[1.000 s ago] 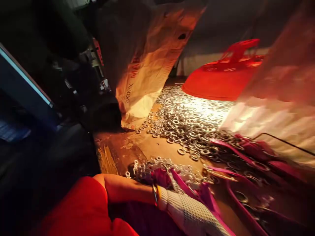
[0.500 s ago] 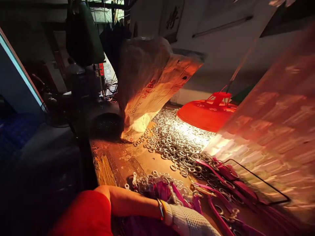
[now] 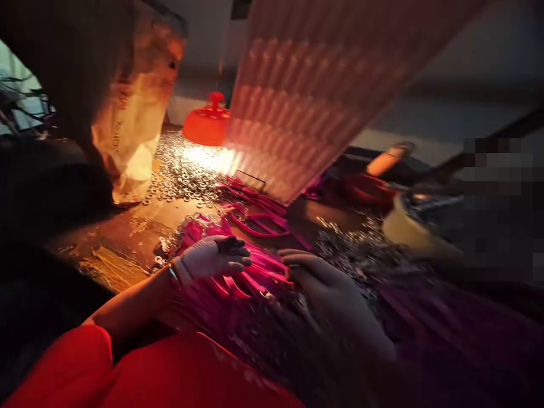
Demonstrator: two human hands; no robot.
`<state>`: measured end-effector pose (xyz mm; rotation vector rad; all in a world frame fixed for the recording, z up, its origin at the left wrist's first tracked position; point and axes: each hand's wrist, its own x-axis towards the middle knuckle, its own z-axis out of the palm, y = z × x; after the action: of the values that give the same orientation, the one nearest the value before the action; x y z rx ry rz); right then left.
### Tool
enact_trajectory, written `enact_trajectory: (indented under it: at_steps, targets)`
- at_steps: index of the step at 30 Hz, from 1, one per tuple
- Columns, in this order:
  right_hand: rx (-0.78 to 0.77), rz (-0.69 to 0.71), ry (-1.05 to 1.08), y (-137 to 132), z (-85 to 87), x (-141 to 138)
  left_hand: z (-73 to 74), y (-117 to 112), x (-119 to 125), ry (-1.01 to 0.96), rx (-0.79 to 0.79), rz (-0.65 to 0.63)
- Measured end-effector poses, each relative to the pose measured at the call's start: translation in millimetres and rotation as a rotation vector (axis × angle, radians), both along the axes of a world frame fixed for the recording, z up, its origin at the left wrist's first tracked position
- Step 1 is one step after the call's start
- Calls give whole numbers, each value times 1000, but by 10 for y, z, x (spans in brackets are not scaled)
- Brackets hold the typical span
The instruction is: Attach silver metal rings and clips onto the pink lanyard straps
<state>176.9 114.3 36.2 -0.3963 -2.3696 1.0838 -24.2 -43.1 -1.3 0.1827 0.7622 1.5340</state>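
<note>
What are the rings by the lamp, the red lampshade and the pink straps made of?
Rings: probably metal, shiny, going by their silvery glints. Red lampshade: plastic or painted metal; its smooth, even colour fits both. Pink straps: perhaps fabric or soft plastic; they bend in loose, flat curves, but blur hides any weave.

Narrow magenta straps [image 3: 267, 267] lie loosely overlapped between the left hand [image 3: 215, 258] and the right hand [image 3: 325, 286], some curving into a loop beyond both.
</note>
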Motion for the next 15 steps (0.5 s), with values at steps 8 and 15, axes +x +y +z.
enact_trajectory:
  at_steps: [8,15]
  targets:
    - [131,-48,23,-417,-225,-160,33,-277,51,-12,46,-162]
    - [286,62,37,-633,-289,-232,-24,-397,286,296,39,-32]
